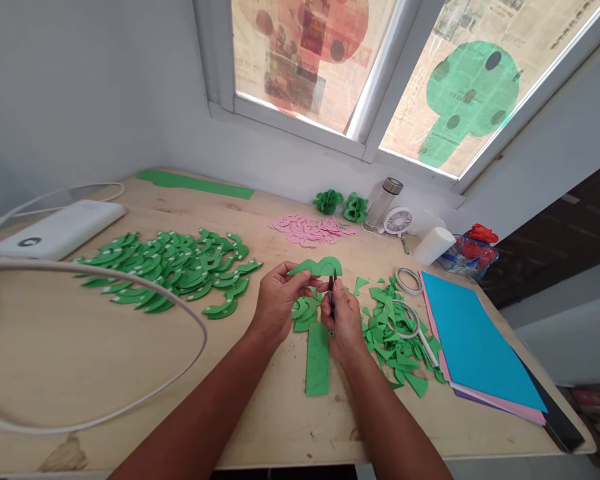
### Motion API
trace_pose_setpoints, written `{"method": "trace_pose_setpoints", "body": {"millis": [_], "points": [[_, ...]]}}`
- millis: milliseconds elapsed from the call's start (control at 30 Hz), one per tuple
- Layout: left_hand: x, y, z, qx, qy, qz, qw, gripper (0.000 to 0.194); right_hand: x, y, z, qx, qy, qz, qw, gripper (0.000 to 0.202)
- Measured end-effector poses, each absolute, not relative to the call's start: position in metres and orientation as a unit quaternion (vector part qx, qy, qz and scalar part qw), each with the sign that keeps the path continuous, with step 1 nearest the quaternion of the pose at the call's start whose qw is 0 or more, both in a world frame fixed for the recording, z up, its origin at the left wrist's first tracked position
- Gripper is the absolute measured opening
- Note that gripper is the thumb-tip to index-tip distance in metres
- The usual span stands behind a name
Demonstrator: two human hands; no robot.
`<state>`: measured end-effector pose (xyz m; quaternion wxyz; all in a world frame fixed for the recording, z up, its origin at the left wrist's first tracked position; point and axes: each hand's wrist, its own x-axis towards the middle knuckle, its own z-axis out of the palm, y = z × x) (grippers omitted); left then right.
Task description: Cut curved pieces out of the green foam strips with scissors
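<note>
Near the middle of the table, my left hand pinches a green paper piece with a wavy, scalloped top edge. My right hand is closed around a pair of scissors, whose dark blades point up against the right part of that paper. A curved line shows on the paper near the blades. Below the hands lie a green paper strip and a small pile of cut green pieces, partly hidden by my hands. Green scraps are heaped to the right, with a white-rimmed magnifying glass on them.
Many curved green cutouts spread at left beside a white power bank and a looping cable. Pink cutouts and green paper flowers lie behind. Blue paper, a tape roll and a bottle are at right.
</note>
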<state>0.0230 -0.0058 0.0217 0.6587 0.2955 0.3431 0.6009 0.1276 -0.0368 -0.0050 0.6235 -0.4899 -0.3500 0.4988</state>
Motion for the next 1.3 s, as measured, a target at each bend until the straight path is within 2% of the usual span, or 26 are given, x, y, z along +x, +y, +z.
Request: {"method": "trace_pose_setpoints", "body": {"millis": [1300], "points": [[0.0245,-0.0063,0.0207,0.295,0.343,0.585,0.673,0.022,0.1291,-0.0357,-0.0039,-0.482,-0.344,0.500,0.632,0.048]]}}
